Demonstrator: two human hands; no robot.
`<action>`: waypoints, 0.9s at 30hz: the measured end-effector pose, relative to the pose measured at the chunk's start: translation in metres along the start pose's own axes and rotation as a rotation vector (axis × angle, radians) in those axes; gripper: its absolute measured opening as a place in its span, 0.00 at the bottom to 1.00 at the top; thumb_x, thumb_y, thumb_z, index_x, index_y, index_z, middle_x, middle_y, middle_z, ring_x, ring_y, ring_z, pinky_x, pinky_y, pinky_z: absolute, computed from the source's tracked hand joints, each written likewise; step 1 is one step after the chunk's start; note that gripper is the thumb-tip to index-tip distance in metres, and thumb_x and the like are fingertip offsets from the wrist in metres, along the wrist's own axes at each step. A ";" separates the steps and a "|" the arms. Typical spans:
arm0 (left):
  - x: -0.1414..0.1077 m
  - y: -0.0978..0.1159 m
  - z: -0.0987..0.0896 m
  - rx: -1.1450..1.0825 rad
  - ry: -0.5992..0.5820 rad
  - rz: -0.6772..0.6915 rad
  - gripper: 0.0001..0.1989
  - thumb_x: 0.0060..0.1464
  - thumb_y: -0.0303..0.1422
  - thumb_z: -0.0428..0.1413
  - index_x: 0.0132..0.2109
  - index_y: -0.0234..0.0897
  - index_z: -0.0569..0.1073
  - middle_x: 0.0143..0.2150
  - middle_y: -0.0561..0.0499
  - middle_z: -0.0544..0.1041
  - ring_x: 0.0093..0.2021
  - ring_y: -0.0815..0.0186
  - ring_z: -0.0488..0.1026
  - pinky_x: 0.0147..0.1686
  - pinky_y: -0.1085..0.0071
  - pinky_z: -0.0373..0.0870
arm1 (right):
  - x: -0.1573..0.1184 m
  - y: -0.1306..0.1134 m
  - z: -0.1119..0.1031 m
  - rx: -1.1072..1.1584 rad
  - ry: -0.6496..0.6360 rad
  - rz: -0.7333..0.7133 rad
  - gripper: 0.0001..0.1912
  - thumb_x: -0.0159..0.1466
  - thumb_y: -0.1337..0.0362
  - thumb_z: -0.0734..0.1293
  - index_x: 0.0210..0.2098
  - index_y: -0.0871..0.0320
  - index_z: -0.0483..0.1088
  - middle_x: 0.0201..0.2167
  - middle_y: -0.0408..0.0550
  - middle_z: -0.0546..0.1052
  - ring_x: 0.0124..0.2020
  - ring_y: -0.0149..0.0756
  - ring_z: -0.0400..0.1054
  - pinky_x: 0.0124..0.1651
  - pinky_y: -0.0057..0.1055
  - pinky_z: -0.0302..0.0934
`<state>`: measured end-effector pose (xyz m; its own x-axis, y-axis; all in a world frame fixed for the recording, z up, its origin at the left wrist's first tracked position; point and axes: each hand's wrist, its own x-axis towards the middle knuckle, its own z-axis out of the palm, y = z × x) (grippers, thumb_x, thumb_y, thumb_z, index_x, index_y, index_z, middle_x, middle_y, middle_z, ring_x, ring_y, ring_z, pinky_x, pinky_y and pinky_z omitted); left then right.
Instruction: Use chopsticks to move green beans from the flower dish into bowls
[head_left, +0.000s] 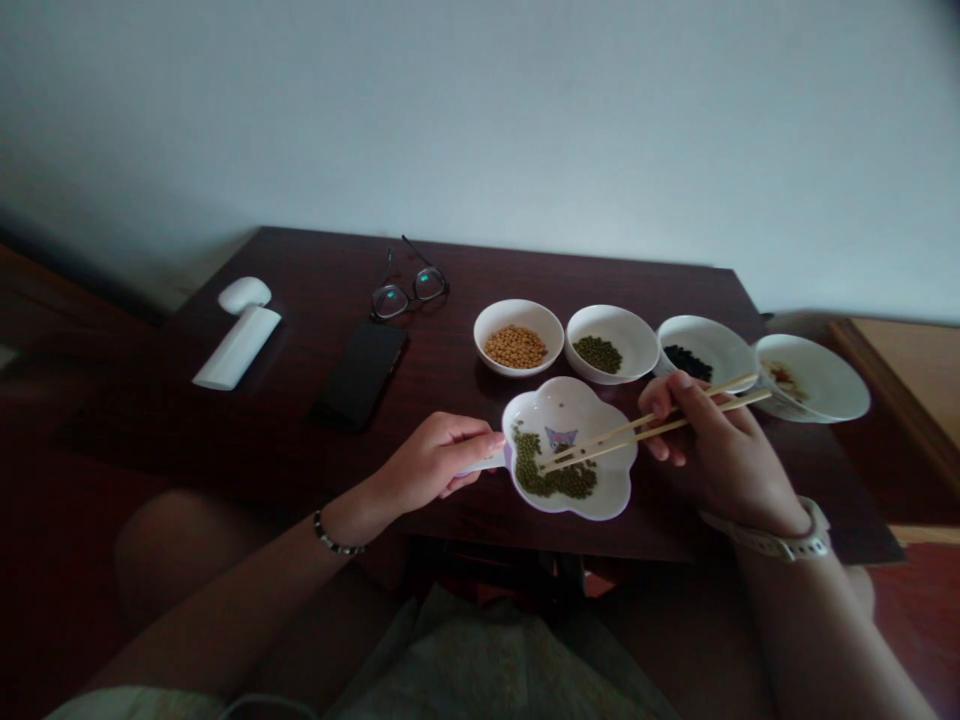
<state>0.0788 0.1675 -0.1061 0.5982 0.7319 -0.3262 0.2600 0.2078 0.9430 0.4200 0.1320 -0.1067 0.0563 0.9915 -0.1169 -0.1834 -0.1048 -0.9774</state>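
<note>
My left hand (441, 462) is closed round the short handle of a white flower-shaped bowl (611, 455) with a purple rim and a cartoon print. Green mung beans (559, 480) cover its lower and left part. In my right hand (709, 440) is a pair of wooden chopsticks (637, 432), their tips down among those beans. Whether a bean sits between the tips is too small to tell. Behind the flower bowl stand a white bowl of yellow soybeans (516, 347) and a white bowl of mung beans (598, 354). Farther right, a bowl holds black beans (688, 362).
At the far right, a white bowl (832, 380) holds some reddish and pale bits. Left on the dark table (300, 280) lie eyeglasses (410, 297), a black phone (361, 375) and a white long object with a rounded head (240, 345). A pale wall rises behind the table.
</note>
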 end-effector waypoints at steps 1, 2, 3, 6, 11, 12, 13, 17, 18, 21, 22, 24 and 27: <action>0.000 0.000 0.000 -0.001 0.000 0.001 0.24 0.75 0.49 0.60 0.33 0.38 0.75 0.18 0.59 0.67 0.16 0.73 0.58 0.18 0.75 0.51 | 0.000 0.000 0.001 -0.001 -0.001 -0.003 0.24 0.79 0.44 0.73 0.33 0.54 0.76 0.29 0.45 0.72 0.23 0.29 0.64 0.21 0.26 0.58; 0.000 0.000 0.000 -0.003 -0.001 0.003 0.24 0.75 0.48 0.60 0.33 0.38 0.75 0.18 0.58 0.67 0.17 0.73 0.58 0.18 0.75 0.51 | 0.000 0.000 0.001 0.000 0.002 -0.010 0.24 0.79 0.44 0.73 0.33 0.54 0.76 0.29 0.45 0.72 0.23 0.28 0.63 0.21 0.26 0.57; 0.000 0.000 0.000 -0.005 -0.003 0.004 0.24 0.76 0.48 0.60 0.33 0.37 0.75 0.19 0.58 0.67 0.17 0.73 0.59 0.18 0.75 0.51 | 0.000 0.000 0.001 0.001 0.008 -0.016 0.24 0.79 0.44 0.74 0.33 0.54 0.76 0.30 0.44 0.72 0.22 0.28 0.63 0.20 0.26 0.56; 0.000 -0.001 -0.001 -0.013 -0.008 0.009 0.23 0.76 0.47 0.59 0.34 0.37 0.75 0.19 0.59 0.67 0.17 0.73 0.58 0.18 0.75 0.51 | 0.000 -0.001 0.002 -0.007 0.038 -0.038 0.24 0.79 0.45 0.74 0.33 0.54 0.76 0.30 0.45 0.72 0.22 0.28 0.63 0.20 0.26 0.54; 0.000 -0.002 0.000 -0.020 -0.010 0.022 0.24 0.76 0.47 0.60 0.33 0.37 0.74 0.18 0.59 0.66 0.17 0.73 0.58 0.19 0.75 0.51 | 0.001 -0.003 0.000 0.017 0.068 -0.055 0.24 0.78 0.46 0.74 0.32 0.54 0.75 0.31 0.45 0.72 0.22 0.28 0.62 0.20 0.28 0.51; 0.000 -0.003 0.000 -0.019 -0.009 0.024 0.24 0.76 0.47 0.60 0.33 0.37 0.74 0.18 0.59 0.66 0.17 0.73 0.58 0.18 0.75 0.51 | 0.001 -0.003 -0.001 0.022 0.066 -0.050 0.23 0.78 0.46 0.75 0.32 0.54 0.75 0.31 0.45 0.72 0.22 0.28 0.62 0.19 0.29 0.50; 0.000 -0.003 0.000 -0.019 -0.008 0.023 0.24 0.76 0.47 0.60 0.32 0.37 0.74 0.18 0.59 0.67 0.17 0.73 0.58 0.18 0.75 0.51 | 0.001 -0.003 -0.002 0.023 0.066 -0.043 0.23 0.78 0.46 0.75 0.32 0.54 0.75 0.31 0.45 0.72 0.21 0.28 0.62 0.19 0.29 0.49; 0.000 -0.003 0.000 -0.013 -0.005 0.011 0.23 0.76 0.47 0.59 0.34 0.37 0.75 0.18 0.59 0.67 0.16 0.73 0.58 0.18 0.75 0.51 | 0.001 -0.001 -0.003 0.011 0.068 -0.016 0.24 0.78 0.45 0.75 0.33 0.54 0.76 0.31 0.46 0.73 0.22 0.29 0.62 0.19 0.29 0.50; 0.000 -0.002 0.000 -0.013 -0.003 0.011 0.23 0.76 0.47 0.60 0.33 0.37 0.75 0.18 0.59 0.67 0.16 0.73 0.58 0.18 0.75 0.51 | 0.001 -0.001 -0.002 0.013 0.061 -0.013 0.24 0.78 0.45 0.74 0.33 0.54 0.76 0.30 0.46 0.73 0.22 0.29 0.62 0.20 0.28 0.51; 0.000 -0.002 0.000 -0.013 0.004 0.011 0.23 0.76 0.46 0.60 0.33 0.37 0.75 0.19 0.59 0.67 0.17 0.73 0.58 0.18 0.75 0.51 | 0.001 0.000 0.000 0.033 0.028 -0.009 0.24 0.78 0.45 0.74 0.33 0.54 0.76 0.26 0.45 0.72 0.22 0.30 0.62 0.21 0.27 0.53; 0.000 -0.001 0.000 -0.012 0.004 0.011 0.23 0.76 0.46 0.60 0.33 0.37 0.75 0.19 0.59 0.67 0.17 0.73 0.58 0.18 0.75 0.51 | 0.001 0.000 0.000 0.034 0.021 -0.010 0.24 0.78 0.45 0.74 0.33 0.54 0.76 0.26 0.45 0.71 0.21 0.30 0.62 0.21 0.27 0.54; -0.001 -0.001 0.000 -0.011 0.005 0.015 0.23 0.76 0.46 0.59 0.33 0.37 0.75 0.19 0.59 0.67 0.17 0.73 0.58 0.18 0.75 0.51 | 0.001 0.001 0.000 0.025 0.020 -0.019 0.24 0.78 0.45 0.74 0.33 0.54 0.76 0.26 0.45 0.72 0.22 0.30 0.62 0.20 0.27 0.54; -0.001 -0.001 0.000 -0.012 0.000 0.017 0.23 0.77 0.46 0.59 0.33 0.37 0.75 0.18 0.59 0.67 0.17 0.73 0.58 0.18 0.75 0.51 | 0.001 0.002 -0.002 -0.007 0.036 -0.032 0.24 0.79 0.45 0.74 0.33 0.54 0.75 0.27 0.45 0.73 0.22 0.29 0.63 0.20 0.26 0.54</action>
<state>0.0783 0.1665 -0.1070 0.6023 0.7357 -0.3098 0.2402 0.2031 0.9492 0.4216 0.1327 -0.1087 0.0976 0.9910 -0.0916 -0.1740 -0.0737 -0.9820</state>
